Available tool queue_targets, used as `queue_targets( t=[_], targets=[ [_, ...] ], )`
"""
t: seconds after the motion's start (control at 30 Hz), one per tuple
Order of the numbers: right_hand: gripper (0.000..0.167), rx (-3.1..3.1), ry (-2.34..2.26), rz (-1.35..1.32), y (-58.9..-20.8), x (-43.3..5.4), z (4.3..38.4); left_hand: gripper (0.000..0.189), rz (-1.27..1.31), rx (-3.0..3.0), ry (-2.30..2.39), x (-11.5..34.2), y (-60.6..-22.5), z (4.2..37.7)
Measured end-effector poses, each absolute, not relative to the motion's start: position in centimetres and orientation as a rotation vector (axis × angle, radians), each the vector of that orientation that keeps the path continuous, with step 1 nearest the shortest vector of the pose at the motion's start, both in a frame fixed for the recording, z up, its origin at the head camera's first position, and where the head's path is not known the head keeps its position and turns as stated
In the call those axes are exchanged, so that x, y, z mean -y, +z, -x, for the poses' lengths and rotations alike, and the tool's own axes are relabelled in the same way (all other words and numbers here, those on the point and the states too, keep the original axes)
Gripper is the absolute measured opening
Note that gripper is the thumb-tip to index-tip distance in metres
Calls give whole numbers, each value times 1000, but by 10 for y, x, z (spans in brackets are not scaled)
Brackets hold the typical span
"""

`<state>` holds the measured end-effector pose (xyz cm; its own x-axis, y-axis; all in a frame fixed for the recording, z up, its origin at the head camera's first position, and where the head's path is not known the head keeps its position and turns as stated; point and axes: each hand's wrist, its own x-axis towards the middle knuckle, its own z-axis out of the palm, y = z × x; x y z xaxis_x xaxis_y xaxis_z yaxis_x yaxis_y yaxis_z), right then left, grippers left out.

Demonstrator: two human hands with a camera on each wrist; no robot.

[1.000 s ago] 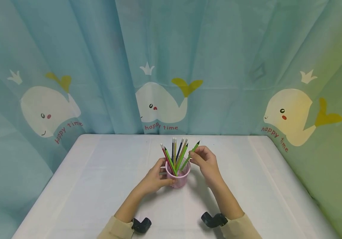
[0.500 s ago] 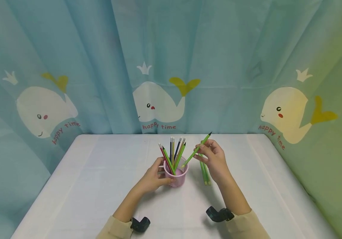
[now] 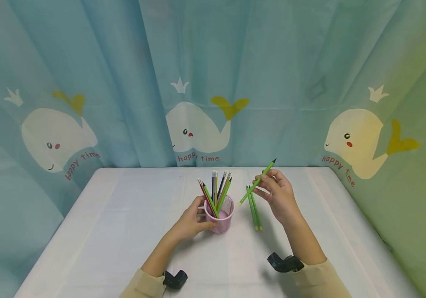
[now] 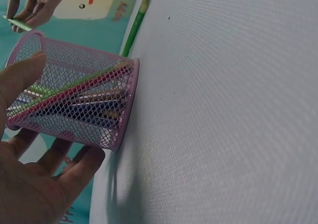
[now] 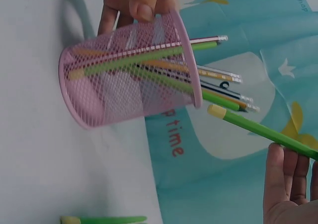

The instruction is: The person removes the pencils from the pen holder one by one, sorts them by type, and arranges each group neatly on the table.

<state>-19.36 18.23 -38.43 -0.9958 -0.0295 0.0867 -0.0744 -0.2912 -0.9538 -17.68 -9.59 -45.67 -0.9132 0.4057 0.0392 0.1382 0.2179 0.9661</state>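
Observation:
A pink mesh pencil cup (image 3: 223, 225) stands upright on the table, its near left side gripped by my left hand (image 3: 190, 221), thumb in front and fingers around the far side. Inside it lean several pencils: a red one (image 4: 59, 96), green ones (image 5: 149, 59) and others with white eraser ends. To the right of the cup, my right hand (image 3: 278, 194) pinches a green pencil (image 3: 257, 182), dark point up and pale yellow end down, clear of the rim. Below that hand two more green pencils (image 3: 254, 213) lie side by side on the table.
The white-covered table (image 3: 123, 231) runs back to a blue-green curtain (image 3: 287, 82) printed with whales. Both wrists carry black camera mounts (image 3: 175, 279) just above the table surface.
My right hand has drawn the green pencil up out of the cup and moved right with it. The two pencils on the table have come into view. The left hand has kept its grip.

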Motion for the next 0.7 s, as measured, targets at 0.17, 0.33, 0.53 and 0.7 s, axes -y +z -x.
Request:
queue_targets(
  t=[0.17,0.33,0.53,0.7],
  targets=[
    [9,1862,2498,-145,-384,-191,196,74,-523,-2270,1760,96,-456,176],
    [10,1900,2479,-165,-386,-197,199,74,-520,-2281,1750,96,-457,177],
    [15,2027,2404,-127,-391,-205,203,77,-550,-2298,1733,97,-460,179],
    [24,2182,2309,-81,-397,-212,209,77,-542,-2289,1742,97,-459,178]
  ],
)
